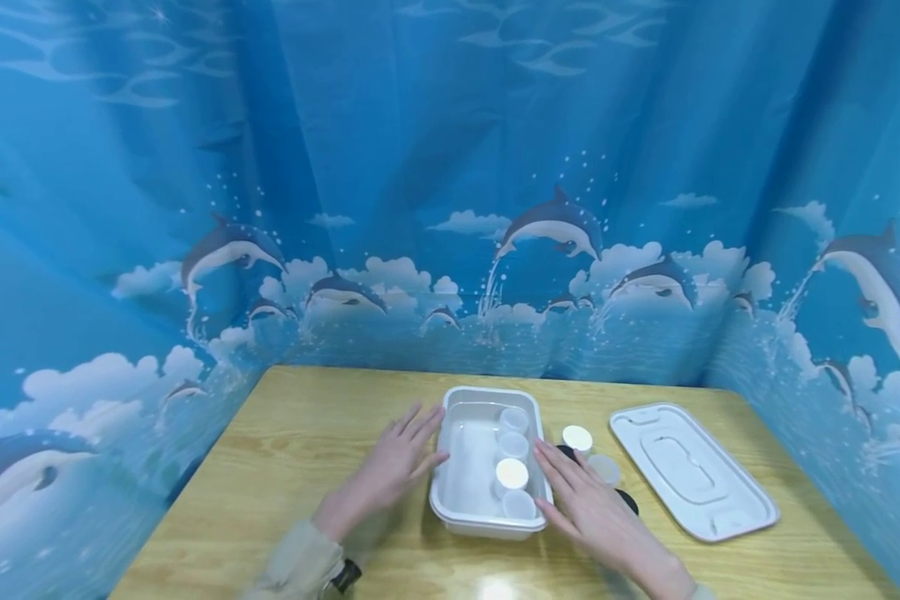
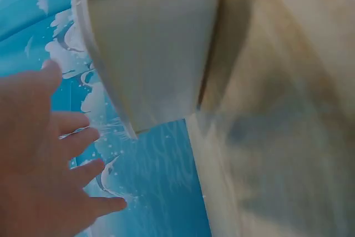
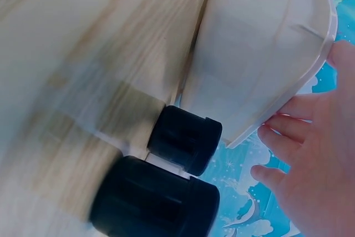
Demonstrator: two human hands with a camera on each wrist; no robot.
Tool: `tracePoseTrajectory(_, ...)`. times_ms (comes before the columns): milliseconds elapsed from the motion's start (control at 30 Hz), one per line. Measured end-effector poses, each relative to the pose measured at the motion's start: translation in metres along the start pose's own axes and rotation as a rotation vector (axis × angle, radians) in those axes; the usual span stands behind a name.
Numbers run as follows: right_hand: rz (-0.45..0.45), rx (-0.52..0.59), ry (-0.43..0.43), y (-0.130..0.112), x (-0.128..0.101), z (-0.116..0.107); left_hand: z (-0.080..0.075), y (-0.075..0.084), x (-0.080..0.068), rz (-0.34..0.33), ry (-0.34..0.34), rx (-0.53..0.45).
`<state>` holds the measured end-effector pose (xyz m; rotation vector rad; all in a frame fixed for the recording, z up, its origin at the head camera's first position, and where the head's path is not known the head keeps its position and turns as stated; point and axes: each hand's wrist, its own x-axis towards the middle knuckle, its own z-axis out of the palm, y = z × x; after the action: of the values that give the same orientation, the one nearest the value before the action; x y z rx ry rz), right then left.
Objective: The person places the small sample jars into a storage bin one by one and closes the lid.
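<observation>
With the left hand (image 1: pixel 393 467) and right hand (image 1: pixel 588 500) laid straight-fingered against opposite long sides of the white tray (image 1: pixel 450 500) at mid-table, an uneven squeeze or lift would likely tip the small jars (image 1: pixel 512 473) inside.

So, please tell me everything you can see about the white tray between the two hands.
The white tray is a rectangular tub with rounded corners and a flat rim, apparently thin plastic. It stands upright and open on the wooden table. Four small round pots stand in a row along its right side. The left hand lies at its left wall and the right hand at its right rim, fingers straight.
</observation>
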<state>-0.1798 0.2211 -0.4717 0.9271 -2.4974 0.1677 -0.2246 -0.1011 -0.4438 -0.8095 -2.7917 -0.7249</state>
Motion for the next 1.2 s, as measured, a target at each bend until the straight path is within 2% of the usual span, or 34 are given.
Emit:
tracePoseTrajectory(67, -0.003, 0.005, 0.003, 0.001, 0.000, 0.000, 0.003, 0.000, -0.006, 0.000, -0.050, 0.048)
tracePoseTrajectory(133, -0.007, 0.013, 0.003, 0.001, 0.001, 0.000, 0.007, 0.000, -0.011, 0.001, -0.066, 0.068)
tracePoseTrajectory(433, 0.023, 0.065, -0.033, 0.002, 0.001, 0.000, 0.014, 0.000, -0.017, -0.029, -0.049, 0.058)
tracePoseTrajectory(533, 0.050, 0.125, -0.040, 0.003, 0.001, -0.003, 0.013, 0.002, -0.017, -0.043, -0.056, 0.033)
tracePoseTrajectory(633, 0.109, 0.218, -0.034, 0.005, 0.000, -0.012, 0.012, 0.003, -0.016, -0.051, -0.063, 0.010)
tracePoseTrajectory(700, 0.178, 0.275, -0.033, 0.009, -0.001, -0.020, 0.011, 0.004, -0.015, -0.050, -0.064, 0.000)
tracePoseTrajectory(767, 0.230, 0.294, 0.000, 0.015, -0.003, -0.027, 0.010, 0.004, -0.015, -0.055, -0.071, -0.005)
tracePoseTrajectory(967, 0.315, 0.352, 0.217, 0.039, -0.023, -0.036, 0.010, 0.006, -0.014, -0.056, -0.073, -0.022)
tracePoseTrajectory(1067, 0.399, 0.476, 0.257, 0.049, -0.035, -0.037, 0.010, 0.006, -0.014, -0.058, -0.074, -0.026)
tracePoseTrajectory(1200, 0.520, 0.674, 0.221, 0.059, -0.052, -0.034, 0.011, 0.006, -0.015, -0.063, -0.066, -0.038)
